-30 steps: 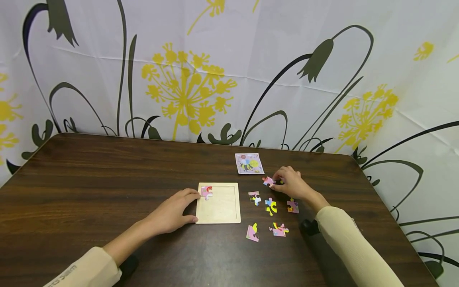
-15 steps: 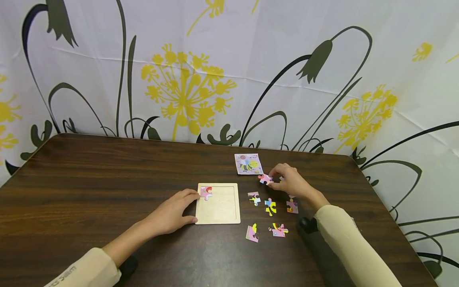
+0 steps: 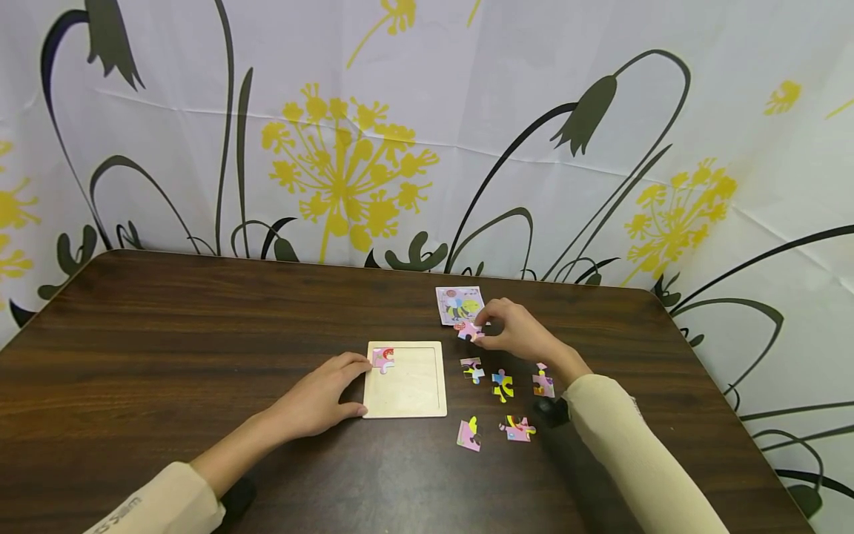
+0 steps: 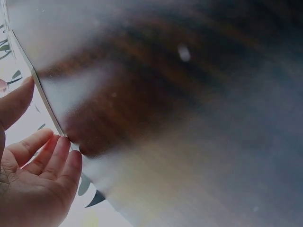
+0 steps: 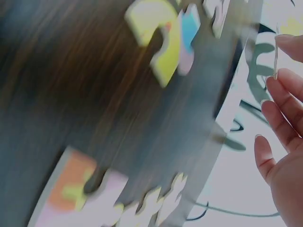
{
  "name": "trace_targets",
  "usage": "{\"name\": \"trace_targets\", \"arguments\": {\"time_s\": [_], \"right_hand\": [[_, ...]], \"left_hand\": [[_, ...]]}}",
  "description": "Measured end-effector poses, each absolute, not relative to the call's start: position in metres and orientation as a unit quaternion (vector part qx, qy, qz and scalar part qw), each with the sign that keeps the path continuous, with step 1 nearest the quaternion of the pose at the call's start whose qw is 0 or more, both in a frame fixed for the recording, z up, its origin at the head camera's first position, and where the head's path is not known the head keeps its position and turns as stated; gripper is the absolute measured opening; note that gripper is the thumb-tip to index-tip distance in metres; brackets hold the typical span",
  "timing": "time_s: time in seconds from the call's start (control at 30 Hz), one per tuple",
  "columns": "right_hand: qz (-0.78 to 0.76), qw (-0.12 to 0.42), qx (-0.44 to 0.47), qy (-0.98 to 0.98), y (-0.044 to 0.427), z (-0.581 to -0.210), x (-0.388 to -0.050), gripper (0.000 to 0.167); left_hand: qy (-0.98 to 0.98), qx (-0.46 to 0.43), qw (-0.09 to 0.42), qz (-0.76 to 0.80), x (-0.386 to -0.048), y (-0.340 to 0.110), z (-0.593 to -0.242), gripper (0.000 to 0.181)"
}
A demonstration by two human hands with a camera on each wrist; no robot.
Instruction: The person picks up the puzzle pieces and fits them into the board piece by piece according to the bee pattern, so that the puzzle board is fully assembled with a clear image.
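A square wooden tray (image 3: 405,393) lies on the table, one pink-and-red puzzle piece (image 3: 383,358) in its far left corner. The left hand (image 3: 307,397) rests at the tray's left edge, thumb and fingers touching it; the left wrist view shows the hand (image 4: 42,175) against the thin edge. Between thumb and fingertips the right hand (image 3: 523,332) pinches a pink puzzle piece (image 3: 468,331) at the near edge of the picture card (image 3: 459,302). In the right wrist view, that piece (image 5: 276,56) appears edge-on in the fingers of the hand (image 5: 289,109).
Right of the tray lie several loose pieces: a pink-and-white one (image 3: 473,369), a blue-and-yellow one (image 3: 502,386), a pink-and-orange one (image 3: 543,386) with another touching or close behind it, and nearer ones (image 3: 469,434) (image 3: 517,429). A flowered cloth (image 3: 400,148) hangs behind the table.
The right hand has moved left with the pink piece, from among the loose pieces to the card's near edge. The left hand and the tray have stayed in place.
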State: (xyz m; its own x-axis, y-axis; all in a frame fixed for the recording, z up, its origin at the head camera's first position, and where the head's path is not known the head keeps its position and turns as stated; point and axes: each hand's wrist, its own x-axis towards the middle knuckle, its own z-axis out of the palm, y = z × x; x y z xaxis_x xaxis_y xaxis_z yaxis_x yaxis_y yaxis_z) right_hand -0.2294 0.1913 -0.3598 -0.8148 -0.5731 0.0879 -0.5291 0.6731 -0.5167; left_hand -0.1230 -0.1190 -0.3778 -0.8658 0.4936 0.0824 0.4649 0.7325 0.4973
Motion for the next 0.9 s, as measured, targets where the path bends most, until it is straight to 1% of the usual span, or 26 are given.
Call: {"name": "trace_targets", "arguments": {"time_s": [0.37,0.57,0.73,0.9], "right_hand": [[-0.277,0.061,-0.336,0.898,0.153,-0.363,-0.224,0.014],[-0.238,0.083,-0.367,0.895,0.133,-0.368,-0.221,0.017],[-0.216,0.067,-0.411,0.883,0.121,-0.371,-0.219,0.018],[-0.200,0.062,-0.412,0.887,0.113,-0.373,-0.217,0.019]], "left_hand": [[0.929,0.260,0.029,0.261,-0.123,-0.119,-0.378,0.052],[0.930,0.257,0.033,0.261,-0.123,-0.119,-0.377,0.052],[0.929,0.258,0.035,0.261,-0.123,-0.119,-0.376,0.052],[0.929,0.259,0.037,0.261,-0.123,-0.119,-0.375,0.052]]}}
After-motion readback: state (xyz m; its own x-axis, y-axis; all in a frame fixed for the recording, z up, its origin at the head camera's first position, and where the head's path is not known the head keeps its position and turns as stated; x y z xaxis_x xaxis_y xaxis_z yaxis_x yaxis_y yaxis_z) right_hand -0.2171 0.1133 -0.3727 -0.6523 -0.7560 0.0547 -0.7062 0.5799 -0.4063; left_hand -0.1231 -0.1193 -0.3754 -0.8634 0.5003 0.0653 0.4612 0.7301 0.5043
